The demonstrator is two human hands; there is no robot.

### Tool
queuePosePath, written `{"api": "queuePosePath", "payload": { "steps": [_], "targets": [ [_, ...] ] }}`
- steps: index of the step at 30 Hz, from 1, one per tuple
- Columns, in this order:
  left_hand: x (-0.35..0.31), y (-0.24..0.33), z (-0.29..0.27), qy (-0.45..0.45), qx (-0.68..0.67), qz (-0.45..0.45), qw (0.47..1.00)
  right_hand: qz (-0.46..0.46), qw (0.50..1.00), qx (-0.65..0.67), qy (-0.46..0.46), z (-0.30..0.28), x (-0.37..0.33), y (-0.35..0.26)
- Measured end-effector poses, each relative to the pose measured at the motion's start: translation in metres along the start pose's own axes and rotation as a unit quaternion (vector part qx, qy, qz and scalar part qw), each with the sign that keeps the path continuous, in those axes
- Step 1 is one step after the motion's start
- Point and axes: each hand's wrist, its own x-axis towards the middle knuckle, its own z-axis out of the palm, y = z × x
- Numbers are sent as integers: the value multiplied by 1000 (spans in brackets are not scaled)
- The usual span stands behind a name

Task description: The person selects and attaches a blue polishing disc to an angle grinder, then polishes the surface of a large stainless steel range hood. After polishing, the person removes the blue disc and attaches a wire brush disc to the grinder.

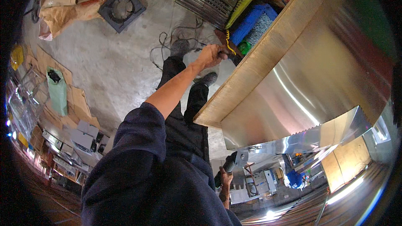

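My left hand (210,55) reaches out over the floor, fingers closed beside the bench edge. What it grips is hidden; a dark bar-like piece and a thin black cable (193,49) lie close to it. Low in the view, my right hand (226,178) is wrapped round the black body of a power tool (229,164) with a grey head. The tool is just below a large shiny metal sheet (289,96), which has a toothed lower edge. Along the sheet's near left side runs a worn brown board edge (251,73).
Black cables tangle around my shoe (180,47). Beyond the bench edge stand a yellow-green and black basket (209,0) and a blue bin (251,25) of metal shavings. Cardboard (79,96), a green sack (57,94) and a dark square frame (122,9) are to the left.
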Motion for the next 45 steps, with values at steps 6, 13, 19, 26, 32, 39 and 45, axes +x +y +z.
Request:
{"api": "queuePosePath", "payload": {
  "steps": [6,13,19,26,32,39,45],
  "targets": [
    [0,22,2,33,38,-15,999,10,1000,15,-8,11,7,9],
    [14,3,-2,-21,106,49,993,28,995,88,-21,27,14,29],
    [-5,-36,-30,-21,72,69,995,-77,988,53,124,5,-1,20],
    [-138,-64,-159,297,168,-9,940,-106,963,160,191,-26,-29,-57],
    [-302,41,-129,190,137,2,972,-281,867,391,129,-25,-41,-50],
    [-430,295,131,-340,75,213,913,-425,752,503,11,-96,-79,-78],
    [-468,369,231,-299,-38,277,912,-541,656,519,85,-162,-97,-58]
  ]
}}
